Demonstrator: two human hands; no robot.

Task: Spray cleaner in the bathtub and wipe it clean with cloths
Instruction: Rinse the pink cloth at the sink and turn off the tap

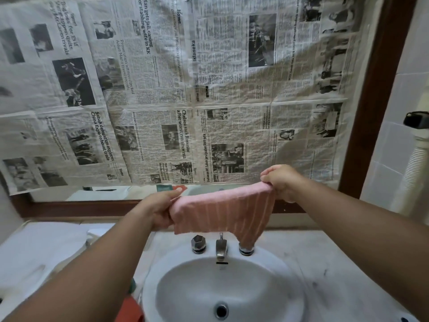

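Above the sink [162, 296], the left hand [160, 211] and right hand [282, 182] each pinch a top corner of the cloth [220, 211]; no bathtub shows, so spraying and wiping seemingly remain.

You face newspaper sheets [209, 89] covering a dark-wood-framed mirror [104, 194], white wall tiles [394, 159] at right, and a sink [181, 287] in a pale counter [325, 263].
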